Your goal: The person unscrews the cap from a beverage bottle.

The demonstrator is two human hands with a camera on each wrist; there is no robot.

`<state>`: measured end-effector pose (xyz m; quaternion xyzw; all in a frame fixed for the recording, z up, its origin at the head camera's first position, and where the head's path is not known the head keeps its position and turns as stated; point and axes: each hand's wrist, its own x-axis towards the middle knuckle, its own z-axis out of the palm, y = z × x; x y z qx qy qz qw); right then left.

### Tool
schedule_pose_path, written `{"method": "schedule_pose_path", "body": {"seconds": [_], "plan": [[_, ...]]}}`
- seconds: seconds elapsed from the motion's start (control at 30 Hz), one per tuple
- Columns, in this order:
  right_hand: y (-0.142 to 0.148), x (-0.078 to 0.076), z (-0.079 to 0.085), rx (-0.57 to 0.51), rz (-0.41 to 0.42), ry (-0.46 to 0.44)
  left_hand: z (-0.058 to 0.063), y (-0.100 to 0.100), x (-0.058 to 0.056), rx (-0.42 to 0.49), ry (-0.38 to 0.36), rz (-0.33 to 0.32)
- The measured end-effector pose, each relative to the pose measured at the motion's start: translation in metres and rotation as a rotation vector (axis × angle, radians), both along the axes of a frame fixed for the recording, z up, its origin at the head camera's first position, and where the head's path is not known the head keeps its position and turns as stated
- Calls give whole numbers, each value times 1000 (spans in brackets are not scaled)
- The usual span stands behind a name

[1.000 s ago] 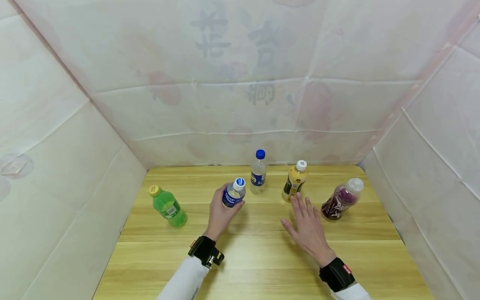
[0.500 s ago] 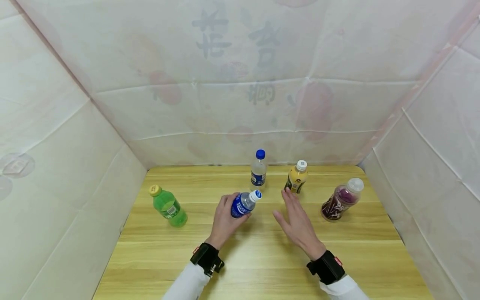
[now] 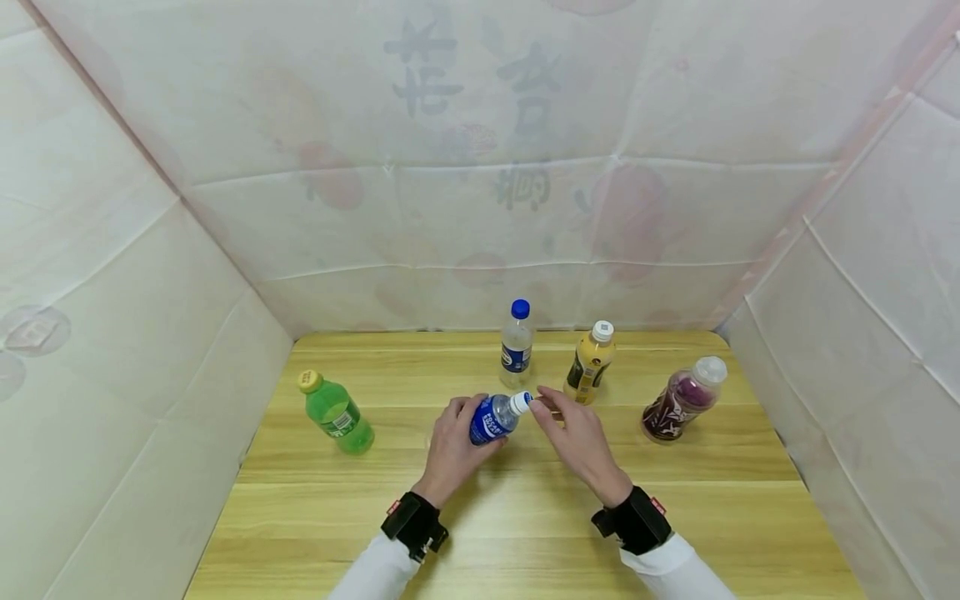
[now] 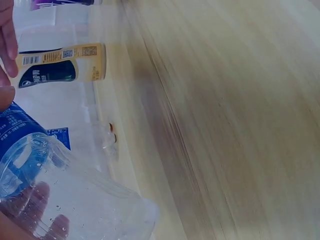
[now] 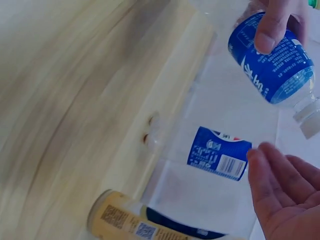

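My left hand (image 3: 450, 446) grips a clear plastic drink bottle (image 3: 491, 422) with a blue label, tilted so its white cap (image 3: 521, 402) points right. The left wrist view shows the bottle's clear lower part (image 4: 95, 195), raised above the table, with fingers behind it. My right hand (image 3: 581, 446) is beside the cap, its fingers bent slightly and its fingertips close to it. In the right wrist view a gap shows between those fingers (image 5: 270, 170) and the cap (image 5: 309, 120), and the right hand holds nothing.
Behind the hands stand a clear bottle with a blue cap (image 3: 516, 346) and a yellow bottle (image 3: 589, 365). A green bottle (image 3: 341, 417) is at the left, a dark purple bottle (image 3: 682, 400) at the right. Pale sheets (image 3: 480, 217) wall the wooden table (image 3: 525, 542).
My left hand has lifted and tipped the bottle from near upright to leaning right, moving slightly right. My right hand has moved left from the yellow bottle to the white cap, fingers bending.
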<state>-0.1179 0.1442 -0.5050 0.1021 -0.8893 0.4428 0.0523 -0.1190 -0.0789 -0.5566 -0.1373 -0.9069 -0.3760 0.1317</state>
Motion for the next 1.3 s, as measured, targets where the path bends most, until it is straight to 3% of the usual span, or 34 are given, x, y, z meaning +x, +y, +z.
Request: {"method": "schedule_pose_path", "body": {"seconds": [0.57, 0.9, 1.3], "plan": [[-15, -10, 10, 103, -14, 91, 1, 2, 4, 7, 4, -63], [-13, -9, 9, 85, 67, 134, 5, -4, 5, 104, -208, -165], [-7, -6, 8, 106, 183, 263, 11, -6, 6, 189, -290, -236]]}}
